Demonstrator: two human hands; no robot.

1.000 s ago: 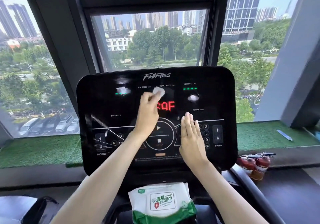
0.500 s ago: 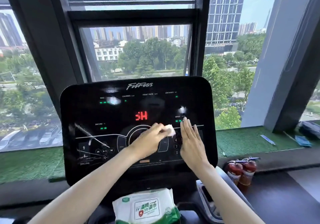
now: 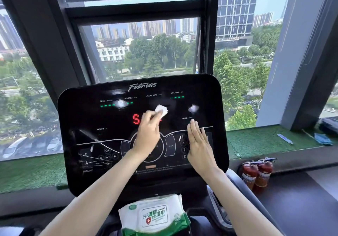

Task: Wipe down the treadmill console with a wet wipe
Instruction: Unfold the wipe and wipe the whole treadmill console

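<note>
The black glossy treadmill console (image 3: pixel 87 118) fills the middle of the view, with a red lit display and green indicator lights. My left hand (image 3: pixel 148 133) pinches a small white wet wipe (image 3: pixel 161 110) and holds it against the console's centre, partly covering the red digits. My right hand (image 3: pixel 199 144) lies flat on the number keypad at the console's right, fingers straight and together. A white and green pack of wet wipes (image 3: pixel 155 215) sits on the ledge below the console.
Two red fire extinguishers (image 3: pixel 257 173) stand on the floor to the right. A green turf sill (image 3: pixel 265 138) runs under the windows, with a white tube (image 3: pixel 285 138) and a blue cloth (image 3: pixel 322 139) on it. Dark window frames rise behind the console.
My left hand has carried the wipe from the lower centre dial up to the red display. My right hand has stayed flat on the keypad. The camera view shifted slightly.
</note>
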